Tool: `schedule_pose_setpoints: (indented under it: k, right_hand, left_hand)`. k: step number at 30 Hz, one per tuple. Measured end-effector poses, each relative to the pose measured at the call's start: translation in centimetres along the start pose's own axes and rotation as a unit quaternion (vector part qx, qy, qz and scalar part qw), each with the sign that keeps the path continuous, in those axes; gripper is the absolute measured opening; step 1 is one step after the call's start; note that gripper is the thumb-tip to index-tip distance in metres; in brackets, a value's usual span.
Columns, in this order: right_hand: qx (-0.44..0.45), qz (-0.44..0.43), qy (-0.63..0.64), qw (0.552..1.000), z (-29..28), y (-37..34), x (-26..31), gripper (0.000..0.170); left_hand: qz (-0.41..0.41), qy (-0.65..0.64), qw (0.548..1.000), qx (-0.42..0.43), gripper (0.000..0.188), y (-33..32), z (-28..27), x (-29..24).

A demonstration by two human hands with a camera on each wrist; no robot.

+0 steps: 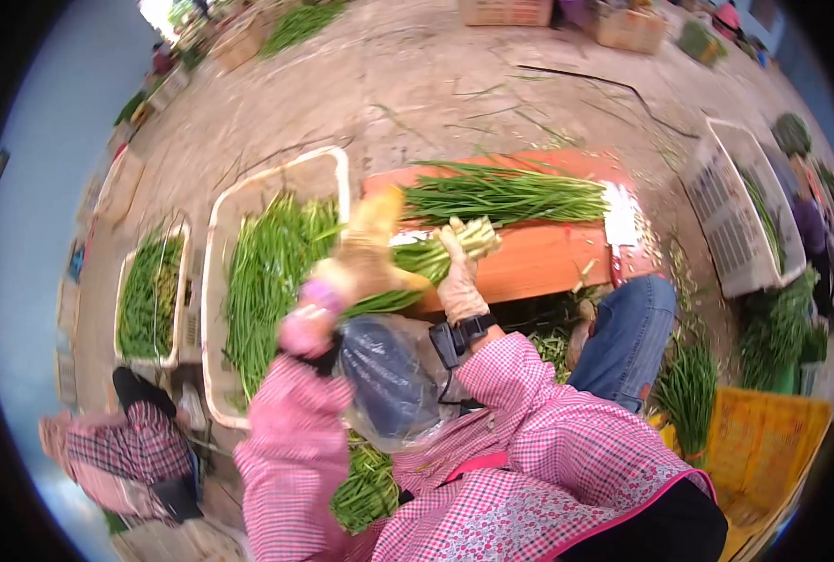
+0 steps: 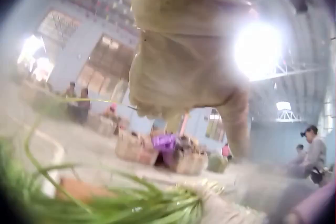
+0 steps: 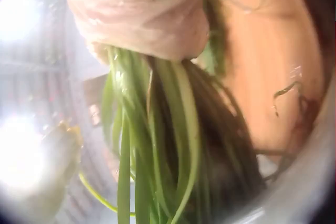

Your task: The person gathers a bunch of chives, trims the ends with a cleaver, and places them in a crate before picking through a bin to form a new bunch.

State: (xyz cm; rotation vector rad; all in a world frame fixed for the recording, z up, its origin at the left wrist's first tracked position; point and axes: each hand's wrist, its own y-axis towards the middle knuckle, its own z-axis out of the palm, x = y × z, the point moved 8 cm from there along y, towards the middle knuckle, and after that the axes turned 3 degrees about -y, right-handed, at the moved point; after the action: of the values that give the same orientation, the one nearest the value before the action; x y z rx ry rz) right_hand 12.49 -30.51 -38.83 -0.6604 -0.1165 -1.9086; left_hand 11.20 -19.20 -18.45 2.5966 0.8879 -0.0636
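Head view: a bunch of greens (image 1: 478, 240) is gripped in the right hand's (image 1: 460, 288) curled fingers by the orange board (image 1: 548, 260) — left hand (image 1: 364, 247) too blurred, grip can't be told. Stray leaf (image 3: 98, 196) probably being picked off; bunch should be held steady next.

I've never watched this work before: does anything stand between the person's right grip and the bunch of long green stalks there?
Only the pale, wrinkled glove on the right grip, which holds the pale-ended green bunch; nothing else visible comes between.
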Motion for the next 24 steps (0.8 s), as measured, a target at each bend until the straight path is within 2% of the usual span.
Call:
schedule_pose_setpoints:
  k: [2,4,6,7,8,9,11,12,13,14,15,16,17,18,19,20,22,24]
  right_hand:
    - [-0.045,0.086,0.033,0.995,-2.5,-1.6,1.8,0.039]
    - [-0.037,0.105,0.035,0.993,-4.8,-1.1,2.5,0.039]
    - [-0.055,0.082,-0.059,0.993,-8.5,-0.2,3.6,0.04]
    - [-0.057,0.09,-0.131,0.986,-10.9,0.2,4.0,0.041]
    - [-0.055,0.1,-0.205,0.972,-13.2,0.7,4.3,0.043]
    - [-0.034,0.117,-0.219,0.968,-14.5,1.0,4.1,0.048]
    - [0.037,0.21,-0.329,0.92,-15.8,0.9,5.7,0.045]
    - [0.078,0.258,-0.381,0.884,-15.8,0.5,7.0,0.044]
    - [0.061,0.257,-0.496,0.827,-14.9,0.0,10.6,0.036]
    - [0.069,0.183,-0.522,0.83,-15.4,1.0,13.0,0.03]
    - [0.076,0.073,-0.47,0.876,-16.3,2.2,16.4,0.023]
    - [-0.036,-0.059,-0.64,0.765,-17.2,2.9,21.1,0.02]
    - [-0.145,-0.186,-0.766,0.598,-16.9,2.6,25.6,0.024]
    - [-0.148,-0.324,-0.787,0.504,-16.5,2.6,28.0,0.041]
    - [-0.175,-0.188,-0.869,0.422,-15.9,3.2,29.2,0.054]
    - [-0.209,-0.164,-0.89,0.371,-17.7,4.4,29.3,0.06]
    - [-0.191,-0.086,-0.897,0.388,-19.5,6.8,29.5,0.064]
    - [-0.194,0.0,-0.877,0.44,-21.5,8.9,30.0,0.066]
  left_hand:
    - [-0.037,0.036,0.979,0.195,0.133,2.6,12.3,0.6]
    - [-0.136,-0.078,0.913,0.377,0.129,3.4,19.3,0.7]
    - [-0.107,-0.145,0.896,0.405,0.115,3.8,23.8,-0.6]
    - [-0.126,-0.126,0.904,0.389,0.098,3.6,24.7,-1.3]
    - [-0.16,-0.083,0.895,0.408,0.087,2.9,26.0,-1.9]
    - [-0.171,-0.063,0.909,0.374,0.084,2.6,26.0,-2.8]
    - [-0.176,-0.041,0.934,0.31,0.079,2.2,26.1,-3.1]
    - [-0.17,-0.029,0.94,0.296,0.08,2.3,25.7,-3.2]
    - [-0.185,-0.008,0.928,0.324,0.076,2.5,25.8,-3.1]
    - [-0.198,0.013,0.915,0.35,0.072,2.7,26.0,-3.1]
    - [-0.183,0.029,0.924,0.334,0.076,2.7,26.6,-2.8]
    - [-0.181,0.023,0.93,0.32,0.079,2.8,26.6,-2.8]
    - [-0.178,0.015,0.935,0.307,0.082,2.8,26.4,-3.1]
    - [-0.174,0.008,0.939,0.295,0.086,2.7,26.1,-3.6]
    - [-0.164,0.05,0.943,0.286,0.097,2.8,25.2,-4.2]
    - [-0.156,0.071,0.939,0.297,0.101,2.7,25.2,-4.4]
    - [-0.139,0.109,0.932,0.317,0.109,2.7,25.9,-4.5]
    - [-0.133,0.136,0.904,0.384,0.091,2.8,27.2,-4.4]
